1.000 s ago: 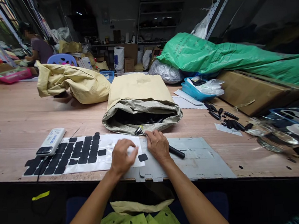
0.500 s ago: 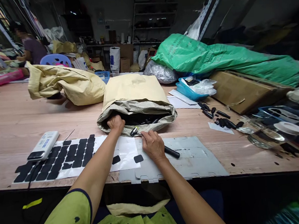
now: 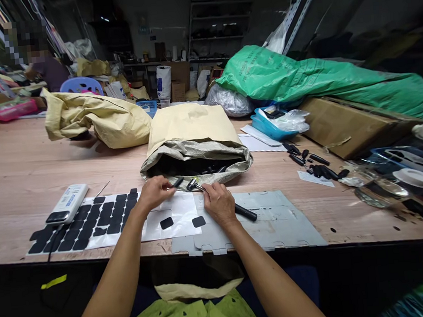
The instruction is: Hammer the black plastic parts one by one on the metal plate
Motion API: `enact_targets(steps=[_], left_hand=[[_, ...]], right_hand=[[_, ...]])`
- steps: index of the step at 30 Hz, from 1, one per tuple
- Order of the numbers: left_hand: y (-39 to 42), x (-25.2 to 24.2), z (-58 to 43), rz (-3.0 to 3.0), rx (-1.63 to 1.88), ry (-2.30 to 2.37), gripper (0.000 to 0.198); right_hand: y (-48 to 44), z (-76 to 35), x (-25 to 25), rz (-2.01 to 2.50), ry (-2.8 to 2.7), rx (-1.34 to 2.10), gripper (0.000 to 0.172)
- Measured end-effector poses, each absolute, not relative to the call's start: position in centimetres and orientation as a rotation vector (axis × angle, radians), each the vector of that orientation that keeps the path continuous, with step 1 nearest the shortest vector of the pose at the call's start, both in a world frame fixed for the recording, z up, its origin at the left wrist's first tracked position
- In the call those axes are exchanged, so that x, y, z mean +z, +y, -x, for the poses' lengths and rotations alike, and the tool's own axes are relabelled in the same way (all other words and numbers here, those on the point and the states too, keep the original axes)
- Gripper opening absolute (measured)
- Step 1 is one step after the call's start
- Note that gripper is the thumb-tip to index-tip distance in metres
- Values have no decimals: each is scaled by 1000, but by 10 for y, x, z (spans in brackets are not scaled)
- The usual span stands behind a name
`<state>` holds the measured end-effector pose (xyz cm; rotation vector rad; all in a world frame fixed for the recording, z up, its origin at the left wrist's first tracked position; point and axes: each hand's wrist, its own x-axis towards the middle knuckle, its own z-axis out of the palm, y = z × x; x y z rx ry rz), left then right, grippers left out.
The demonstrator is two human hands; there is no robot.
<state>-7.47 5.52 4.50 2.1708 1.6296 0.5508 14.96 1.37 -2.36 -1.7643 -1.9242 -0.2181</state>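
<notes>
Between the fingertips of my left hand [image 3: 155, 193] is a small black piece [image 3: 178, 182], held in front of the open mouth of a tan sack [image 3: 194, 125]. Dark items lie inside the sack. My right hand [image 3: 219, 203] is wrapped round a tool with a metal head [image 3: 193, 184] and a black handle [image 3: 246, 212], above a grey sheet [image 3: 279, 221]. Left of it, a white sheet [image 3: 149, 231] bears rows of black rounded squares [image 3: 107, 214]. Two separate black squares [image 3: 167, 223] lie near its right end.
A white device [image 3: 67, 203] with a cable stands at the left. Behind are another tan sack [image 3: 115, 122] and a blue basin [image 3: 273, 126]. Black parts [image 3: 321, 171] and a cardboard box [image 3: 356, 121] sit right. A person [image 3: 50, 69] is far left.
My left hand has come out of the sack mouth toward me and now holds a small black piece. My right hand keeps its hold on the tool. The view has shifted slightly.
</notes>
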Motion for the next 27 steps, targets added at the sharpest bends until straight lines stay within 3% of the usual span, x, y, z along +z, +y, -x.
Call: enact_targets(steps=[5,11,17,27], left_hand=[[8,30,92,-2212,418,1403,14],[4,10,83,-2202,643,1338,22],[6,4,76,-2016,693,1387,16],[8,2,75,-1971,683,1370,15]], right_hand=[[14,-150,-24,1784,-1932,-212,25],[13,-150,-25,1772,-1929,-206,26],[14,-154,-26,1756,-1943,-168,25],[-28,-136,1,1397,-1958,342,33]])
